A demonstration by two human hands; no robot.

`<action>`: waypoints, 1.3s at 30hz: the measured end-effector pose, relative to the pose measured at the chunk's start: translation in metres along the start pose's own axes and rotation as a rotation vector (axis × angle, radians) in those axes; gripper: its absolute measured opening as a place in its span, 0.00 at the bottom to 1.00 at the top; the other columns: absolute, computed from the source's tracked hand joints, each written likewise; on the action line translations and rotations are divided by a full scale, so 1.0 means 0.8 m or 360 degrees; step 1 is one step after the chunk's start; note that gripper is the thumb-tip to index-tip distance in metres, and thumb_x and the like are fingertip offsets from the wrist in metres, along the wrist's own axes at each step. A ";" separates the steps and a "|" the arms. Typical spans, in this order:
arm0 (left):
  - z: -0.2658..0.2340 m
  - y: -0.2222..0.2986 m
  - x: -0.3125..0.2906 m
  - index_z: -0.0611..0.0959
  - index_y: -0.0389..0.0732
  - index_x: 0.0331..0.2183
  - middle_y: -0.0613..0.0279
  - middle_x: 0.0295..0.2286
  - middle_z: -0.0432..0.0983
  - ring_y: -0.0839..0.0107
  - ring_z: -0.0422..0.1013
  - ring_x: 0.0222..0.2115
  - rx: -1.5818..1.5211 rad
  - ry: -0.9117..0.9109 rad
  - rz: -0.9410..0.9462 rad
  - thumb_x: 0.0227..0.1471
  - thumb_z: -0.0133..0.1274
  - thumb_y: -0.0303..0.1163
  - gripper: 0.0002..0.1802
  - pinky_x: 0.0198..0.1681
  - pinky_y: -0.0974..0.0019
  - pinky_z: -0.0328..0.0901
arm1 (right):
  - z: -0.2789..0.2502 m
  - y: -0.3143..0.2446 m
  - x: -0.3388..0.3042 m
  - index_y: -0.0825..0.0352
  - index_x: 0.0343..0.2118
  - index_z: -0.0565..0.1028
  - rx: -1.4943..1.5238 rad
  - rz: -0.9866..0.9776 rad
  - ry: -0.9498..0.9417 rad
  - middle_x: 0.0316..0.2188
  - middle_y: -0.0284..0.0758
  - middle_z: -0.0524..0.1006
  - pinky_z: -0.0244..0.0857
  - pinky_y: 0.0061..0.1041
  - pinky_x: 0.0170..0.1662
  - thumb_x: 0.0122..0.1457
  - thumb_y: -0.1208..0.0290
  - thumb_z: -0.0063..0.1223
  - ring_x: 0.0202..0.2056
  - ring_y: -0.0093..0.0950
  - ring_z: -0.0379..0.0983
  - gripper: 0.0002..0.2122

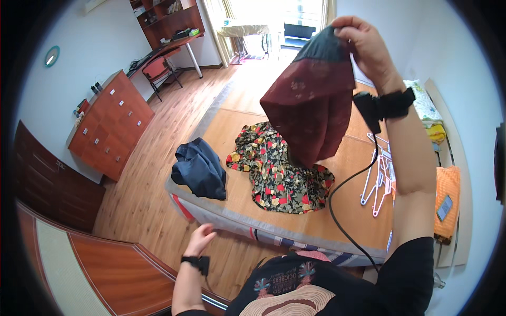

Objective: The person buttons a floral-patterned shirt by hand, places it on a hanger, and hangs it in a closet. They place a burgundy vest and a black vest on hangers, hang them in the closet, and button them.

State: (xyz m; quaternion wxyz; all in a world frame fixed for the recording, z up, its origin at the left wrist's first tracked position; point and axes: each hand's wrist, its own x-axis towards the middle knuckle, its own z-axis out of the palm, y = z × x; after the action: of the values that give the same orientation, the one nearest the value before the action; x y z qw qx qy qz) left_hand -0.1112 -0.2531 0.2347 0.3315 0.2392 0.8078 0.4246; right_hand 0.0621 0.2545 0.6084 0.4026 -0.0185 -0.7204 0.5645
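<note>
High up on the right, my right hand (358, 34) pinches the dark green edge of a dark red garment (311, 110) with a faint pale print. The cloth hangs down in folds from my fingers, and its exact kind is unclear. Its lower end overlaps a black garment with red and yellow flowers (282, 187) that is spread on the bed mat. To the left of that lies a crumpled dark blue garment (200, 168). My left hand (201, 239) is low, in front of the bed, holding nothing, its fingers loosely bent and apart. Both wrists wear black straps.
White and pink hangers (378, 181) lie at the right of the bed (348, 216). A black cable (337, 184) runs down from my right wrist. An orange cloth (447, 203) with a phone-like object lies by the headboard. A wooden cabinet (153, 263) stands near left.
</note>
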 end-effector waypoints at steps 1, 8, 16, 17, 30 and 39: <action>0.021 0.021 0.017 0.75 0.36 0.42 0.60 0.35 0.74 0.73 0.69 0.36 0.0079 -0.0026 0.0136 0.42 0.59 0.32 0.23 0.40 0.69 0.65 | -0.011 -0.012 0.011 0.69 0.34 0.74 -0.0020 -0.0025 0.0009 0.27 0.29 0.74 0.64 0.14 0.35 0.51 0.80 0.47 0.28 0.18 0.69 0.08; 0.139 0.151 0.038 0.54 0.37 0.56 0.48 0.53 0.55 0.58 0.53 0.54 0.0082 -0.0375 0.0989 0.31 0.67 0.34 0.53 0.55 0.61 0.52 | 0.046 -0.138 0.006 0.69 0.28 0.72 -0.0151 -0.0209 0.0081 0.21 0.33 0.73 0.67 0.18 0.28 0.47 0.82 0.44 0.22 0.22 0.70 0.06; 0.199 0.128 0.027 0.72 0.33 0.43 0.44 0.39 0.71 0.54 0.68 0.42 -0.0385 0.0217 0.0855 0.39 0.49 0.22 0.23 0.46 0.63 0.62 | 0.070 -0.187 -0.014 0.70 0.31 0.71 -0.0171 -0.0302 0.0108 0.26 0.34 0.73 0.67 0.20 0.32 0.48 0.82 0.45 0.27 0.23 0.70 0.06; 0.187 0.110 0.038 0.75 0.31 0.39 0.51 0.31 0.75 0.64 0.72 0.34 -0.0497 0.0298 0.0864 0.42 0.44 0.20 0.18 0.39 0.67 0.66 | 0.068 -0.185 -0.015 0.70 0.31 0.71 -0.0232 -0.0261 0.0209 0.26 0.34 0.72 0.67 0.20 0.32 0.48 0.83 0.45 0.27 0.23 0.70 0.07; -0.003 0.204 0.011 0.76 0.36 0.34 0.70 0.29 0.73 0.83 0.66 0.28 -0.1162 0.0359 0.0901 0.57 0.43 0.31 0.10 0.33 0.78 0.63 | -0.108 -0.121 -0.036 0.70 0.31 0.73 -0.0589 -0.0195 0.0471 0.27 0.34 0.75 0.65 0.20 0.35 0.49 0.80 0.47 0.29 0.24 0.71 0.07; 0.062 0.327 -0.039 0.74 0.36 0.39 0.61 0.33 0.74 0.73 0.72 0.30 -0.1749 -0.0628 0.0474 0.58 0.41 0.37 0.15 0.33 0.70 0.69 | -0.033 0.019 -0.110 0.66 0.32 0.77 -0.1768 0.0029 0.0147 0.26 0.42 0.77 0.67 0.27 0.36 0.45 0.78 0.42 0.30 0.32 0.74 0.12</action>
State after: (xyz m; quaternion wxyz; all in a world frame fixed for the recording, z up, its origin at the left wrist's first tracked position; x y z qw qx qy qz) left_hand -0.0261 -0.1108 0.4450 0.4872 0.2176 0.3512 0.7694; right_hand 0.1306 0.2388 0.5477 0.3585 -0.2590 -0.8911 0.1020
